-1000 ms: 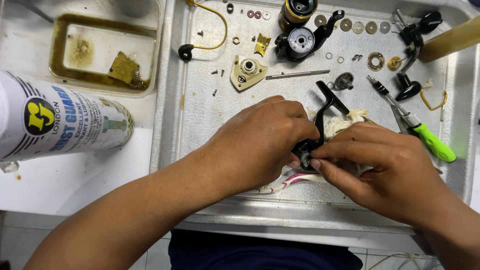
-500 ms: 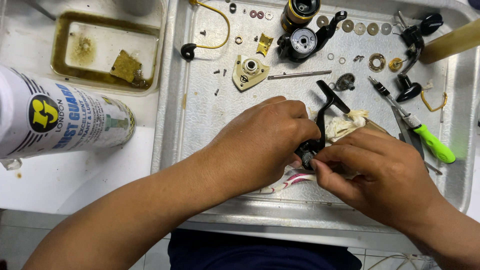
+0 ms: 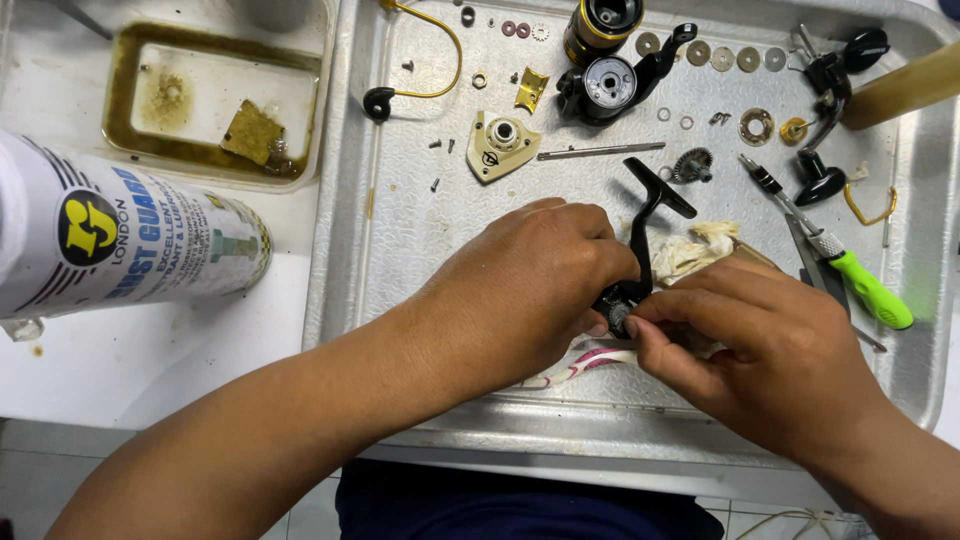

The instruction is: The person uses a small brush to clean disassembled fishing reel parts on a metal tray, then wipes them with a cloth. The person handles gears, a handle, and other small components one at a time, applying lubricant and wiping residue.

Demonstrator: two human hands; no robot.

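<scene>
Over the near half of a metal tray (image 3: pixel 345 230), my left hand (image 3: pixel 520 285) and my right hand (image 3: pixel 765 345) meet on a black reel body (image 3: pixel 640 240) with a T-shaped foot that sticks up away from me. My left hand grips its lower end. My right thumb and forefinger pinch a small part at the body's base, where the fingers hide it. A pink and white toothbrush (image 3: pixel 575 368) lies under my hands. A wad of white rag (image 3: pixel 695 250) sits just behind my right hand.
Loose reel parts cover the tray's far half: a gold and black spool (image 3: pixel 600 25), a black rotor (image 3: pixel 610 85), a tan side plate (image 3: pixel 500 145), a gold bail wire (image 3: pixel 430 60), washers, screws. A green-handled screwdriver (image 3: pixel 845 270) lies right. A spray can (image 3: pixel 120 240) and an oily tub (image 3: pixel 215 95) stand left.
My hands have stayed in place on the reel body. My right fingers have shifted slightly at its base. The camera view has drifted a little.
</scene>
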